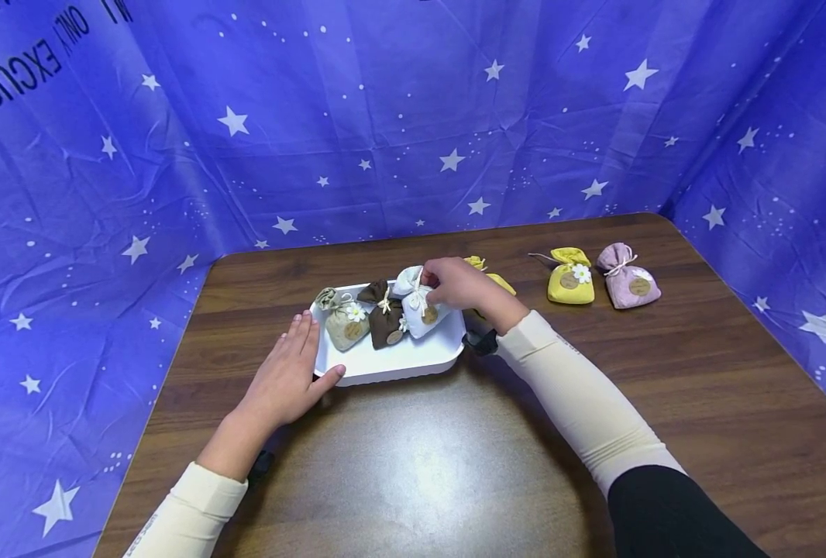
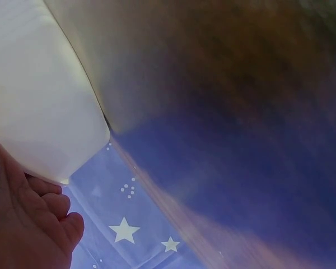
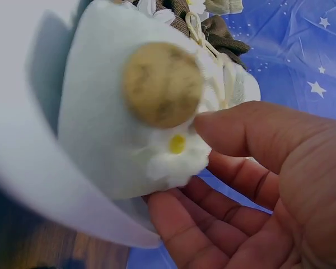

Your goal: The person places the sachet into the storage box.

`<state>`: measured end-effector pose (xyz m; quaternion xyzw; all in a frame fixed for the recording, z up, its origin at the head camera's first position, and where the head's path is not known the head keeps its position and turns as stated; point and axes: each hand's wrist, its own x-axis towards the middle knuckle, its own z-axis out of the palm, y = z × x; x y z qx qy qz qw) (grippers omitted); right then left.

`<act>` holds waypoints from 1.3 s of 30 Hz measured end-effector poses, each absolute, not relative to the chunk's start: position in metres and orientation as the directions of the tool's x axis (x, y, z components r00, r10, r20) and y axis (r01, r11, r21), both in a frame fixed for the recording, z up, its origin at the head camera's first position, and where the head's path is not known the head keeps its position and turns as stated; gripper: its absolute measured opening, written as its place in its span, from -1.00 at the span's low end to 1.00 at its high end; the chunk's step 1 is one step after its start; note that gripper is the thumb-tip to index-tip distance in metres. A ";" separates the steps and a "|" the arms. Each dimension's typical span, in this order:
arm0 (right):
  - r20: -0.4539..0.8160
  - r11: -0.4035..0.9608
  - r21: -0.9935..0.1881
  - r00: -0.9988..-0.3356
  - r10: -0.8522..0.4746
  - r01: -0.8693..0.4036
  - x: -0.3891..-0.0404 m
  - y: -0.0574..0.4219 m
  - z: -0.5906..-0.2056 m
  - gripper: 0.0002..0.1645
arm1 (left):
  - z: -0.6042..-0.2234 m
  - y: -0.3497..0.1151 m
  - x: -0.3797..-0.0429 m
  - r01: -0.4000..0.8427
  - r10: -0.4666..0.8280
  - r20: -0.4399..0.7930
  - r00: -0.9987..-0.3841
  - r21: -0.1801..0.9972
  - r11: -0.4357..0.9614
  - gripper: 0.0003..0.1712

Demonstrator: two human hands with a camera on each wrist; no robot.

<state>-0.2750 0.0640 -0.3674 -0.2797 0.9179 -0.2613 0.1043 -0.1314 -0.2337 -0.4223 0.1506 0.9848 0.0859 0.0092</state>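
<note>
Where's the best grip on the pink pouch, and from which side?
Pinch the pink pouch at its tied neck, probably from above, slightly from the right: the cloth is gathered narrow there, the body bulges wider, and the flowered yellow pouch sits close on its left.

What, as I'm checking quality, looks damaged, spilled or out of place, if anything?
Nothing stands out: the pouches in the white tray show no spill or tear. The yellow pouch behind the right hand is partly hidden.
</note>
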 end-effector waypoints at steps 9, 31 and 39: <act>-0.031 0.711 -0.537 -0.831 -0.555 -0.455 -0.275 0.069 -0.368 -0.82 | -0.423 -0.232 -0.133 0.301 0.302 0.017 -0.953 0.172 0.938 0.09; 0.064 0.692 -0.604 -0.889 -0.453 -0.396 -0.278 0.151 -0.355 -0.77 | -0.422 -0.230 -0.132 0.290 0.295 -0.006 -0.955 0.170 0.942 0.09; 0.054 0.706 -0.628 -0.923 -0.380 -0.328 -0.276 0.205 -0.355 -0.74 | -0.421 -0.231 -0.131 0.285 0.290 -0.001 -0.957 0.171 0.943 0.09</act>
